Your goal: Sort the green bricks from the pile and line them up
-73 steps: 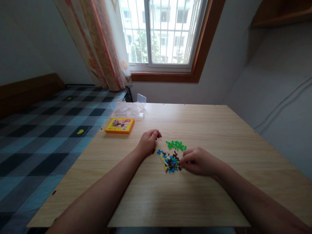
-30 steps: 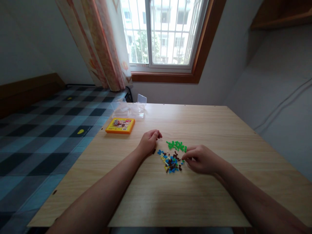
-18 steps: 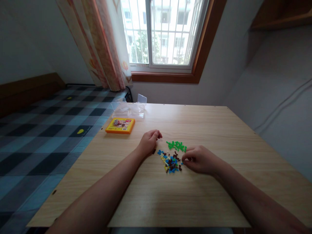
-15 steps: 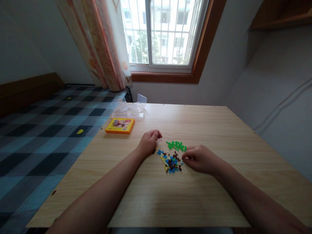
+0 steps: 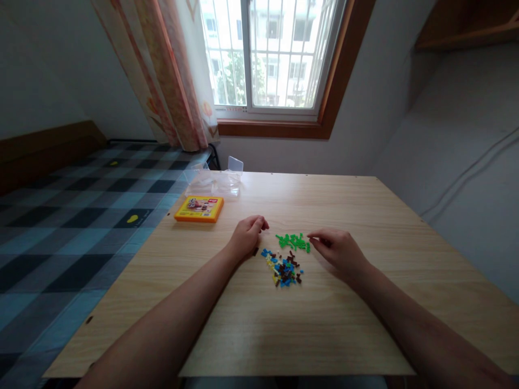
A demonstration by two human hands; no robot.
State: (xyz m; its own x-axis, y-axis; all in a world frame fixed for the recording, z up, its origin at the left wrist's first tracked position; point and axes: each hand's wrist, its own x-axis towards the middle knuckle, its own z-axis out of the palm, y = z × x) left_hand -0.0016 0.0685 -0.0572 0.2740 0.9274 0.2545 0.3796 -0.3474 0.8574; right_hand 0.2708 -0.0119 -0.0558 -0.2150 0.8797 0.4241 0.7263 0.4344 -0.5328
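Bright daylight enters through a window (image 5: 284, 59) with metal bars (image 5: 270, 51) behind its panes; beyond stand a pale building (image 5: 275, 38) and a green tree (image 5: 235, 78). A reddish-brown wooden frame (image 5: 275, 128) edges it, and a patterned orange-and-cream curtain (image 5: 174, 81) hangs at its left. The plain walls (image 5: 377, 102) are dim toward the sides. A bed (image 5: 77, 227) with a checked cover lies left of the pale wooden surface (image 5: 344, 205). At right, a brown shelf (image 5: 470, 38) sits high above a cable (image 5: 466, 172) along the wall.

On the wooden counter (image 5: 365, 205) before me, a bare right hand (image 5: 338, 248) is just beside small green pieces (image 5: 298, 242). A mixed-colour heap of bits (image 5: 286, 273) lies close by; the left hand (image 5: 244, 235), loosely curled, rests opposite.
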